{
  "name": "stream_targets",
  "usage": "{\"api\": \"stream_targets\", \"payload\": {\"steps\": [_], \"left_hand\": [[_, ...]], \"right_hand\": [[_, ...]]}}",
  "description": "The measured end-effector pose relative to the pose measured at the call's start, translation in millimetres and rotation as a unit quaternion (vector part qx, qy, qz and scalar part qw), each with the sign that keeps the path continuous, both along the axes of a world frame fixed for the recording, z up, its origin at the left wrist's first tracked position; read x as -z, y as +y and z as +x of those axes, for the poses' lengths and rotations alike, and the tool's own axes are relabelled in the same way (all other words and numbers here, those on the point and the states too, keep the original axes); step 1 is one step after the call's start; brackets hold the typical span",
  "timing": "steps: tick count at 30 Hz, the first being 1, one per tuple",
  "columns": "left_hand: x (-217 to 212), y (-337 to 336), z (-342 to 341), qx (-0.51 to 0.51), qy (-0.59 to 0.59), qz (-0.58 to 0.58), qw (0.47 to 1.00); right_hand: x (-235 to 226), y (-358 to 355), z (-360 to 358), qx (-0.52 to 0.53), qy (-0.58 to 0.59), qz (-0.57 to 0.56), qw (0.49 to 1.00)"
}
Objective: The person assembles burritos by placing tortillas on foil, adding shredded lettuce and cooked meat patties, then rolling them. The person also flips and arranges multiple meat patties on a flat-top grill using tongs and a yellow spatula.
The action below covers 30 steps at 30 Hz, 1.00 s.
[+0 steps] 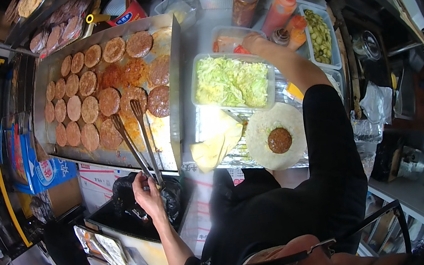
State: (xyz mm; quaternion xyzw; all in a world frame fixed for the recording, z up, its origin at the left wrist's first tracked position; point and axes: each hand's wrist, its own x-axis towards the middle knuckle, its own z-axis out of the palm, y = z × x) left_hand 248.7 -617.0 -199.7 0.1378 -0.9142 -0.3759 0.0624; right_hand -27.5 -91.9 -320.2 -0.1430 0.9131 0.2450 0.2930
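Tongs [146,141]: metal, long-armed, slotted ends spread over the griddle [177,99] and its patties [158,102]. We judge them light, stiff and springy, perhaps greasy at the ends; best held mid-arm. Left hand [148,197]: grip closed on their near part. Right hand [253,43]: at a clear tub [215,33] of red pieces; fingertips hidden, so we cannot tell its grip. Flatbread [257,129]: round, pale, thin; soft and easily torn, we expect; best supported beneath. Single patty [280,140]: brown, glossy, atop it. Lettuce [229,82]: shredded, boxed.
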Motion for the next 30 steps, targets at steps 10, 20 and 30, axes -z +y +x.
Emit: {"api": "stream_targets", "payload": {"steps": [10, 20, 30], "left_hand": [[0, 2, -4, 0.027, 0.027, -0.006, 0.999], [-21, 25, -2, 0.057, 0.142, 0.013, 0.988], [-17, 144, 18, 0.363, -0.026, 0.118, 0.924]], "right_hand": [[-49, 34, 19, 0.117, 0.133, -0.251, 0.952], [-125, -6, 227, 0.371, 0.214, -0.586, 0.687], [26, -32, 409, 0.494, 0.262, -0.603, 0.568]]}}
